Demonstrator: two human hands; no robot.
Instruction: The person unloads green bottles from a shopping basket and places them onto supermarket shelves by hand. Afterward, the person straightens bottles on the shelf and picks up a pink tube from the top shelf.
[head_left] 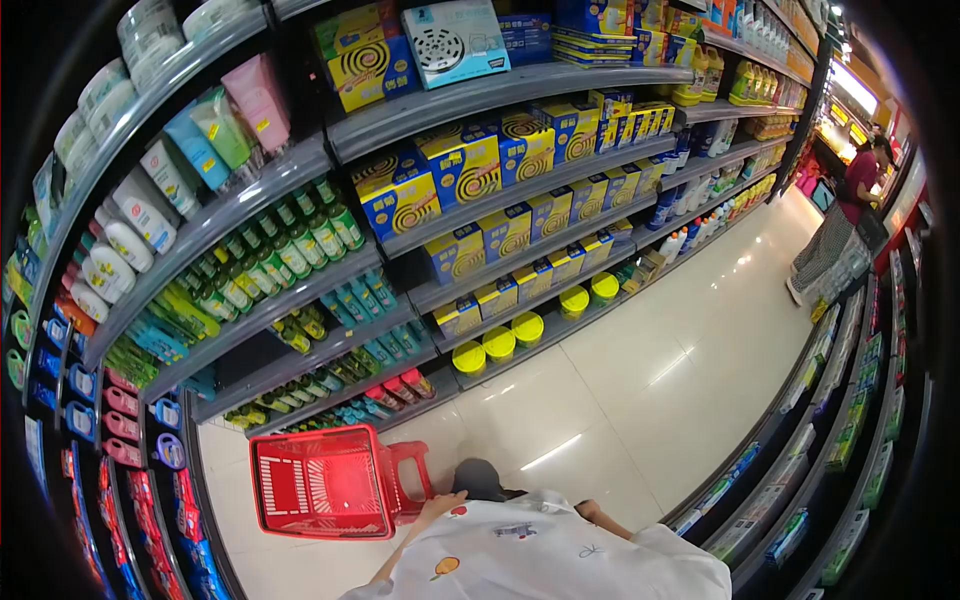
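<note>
My left hand (445, 502) is low in the view, beside the white printed shirt (520, 550) and next to a dark grey rounded shape (480, 480) that I cannot make out. Just left of that hand is the red pull handle (410, 470) of a red shopping basket (325, 485); whether the hand touches it does not show. The basket stands on the floor with nothing visible inside. On the other side of the shirt, my right hand (590, 510) is small and dark, its fingers hard to see. Nothing can be made out in it.
Shelves ahead hold blue-and-yellow mosquito coil boxes (470, 165), green bottles (320, 235) and yellow-lidded tubs (498, 345). Bottles and tubes fill the left shelves. Another shelf (840, 430) curves along the right. A person in a dark red top (860, 180) stands far down the tiled aisle (640, 390).
</note>
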